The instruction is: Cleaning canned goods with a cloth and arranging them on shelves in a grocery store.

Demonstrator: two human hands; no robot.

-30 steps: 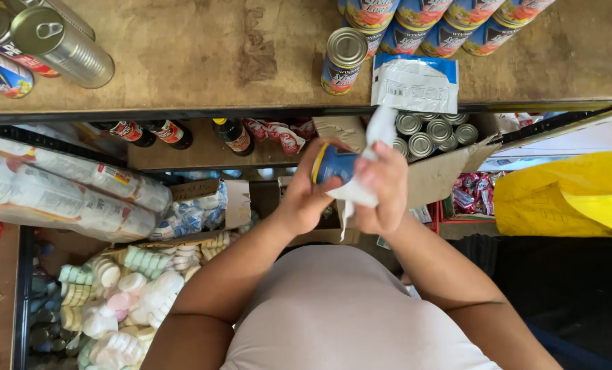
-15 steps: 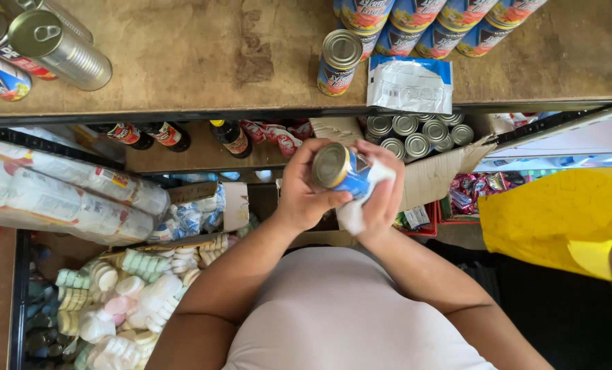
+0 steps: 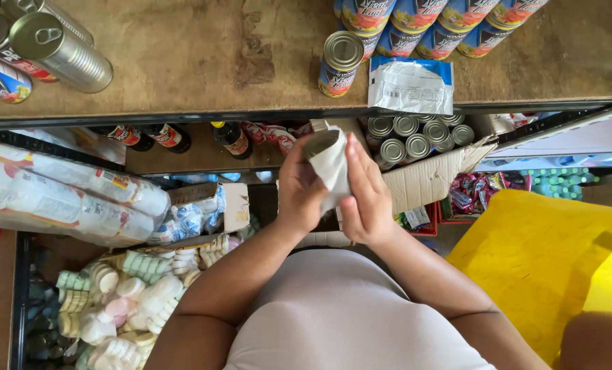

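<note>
Wiping in hand: both hands are raised in front of the chest, above the shelf edge, working one small metal tin can [image 3: 319,142] wrapped in a white cloth [image 3: 333,168].
Left hand: the left hand [image 3: 299,188] is closed round the can from the left side, fingers curled behind it, grasping it.
Right hand: the right hand [image 3: 366,199] lies flat against the cloth with fingers stretched upward, pressing the cloth onto the side of the can, so it grips cloth and can together.
Can in hand: only its grey rim shows above the cloth; the label is hidden, so I cannot tell how much of it has been wiped.
Open cardboard box [image 3: 432,179]: just beyond the hands on the lower shelf, holding a cluster of silver-topped cans [image 3: 415,136] standing upright; judged from this, these are not yet taken out.
Wooden shelf top [image 3: 203,62]: further off, one blue-and-red labelled can [image 3: 340,63] stands alone beside a flat white plastic packet [image 3: 411,85].
Back row: a line of like blue-and-red cans [image 3: 429,24] lies at the far edge, which reads as the part already placed.
Progress: my judgement is midway, some cans shelved, one being cleaned, a boxful left.
</note>
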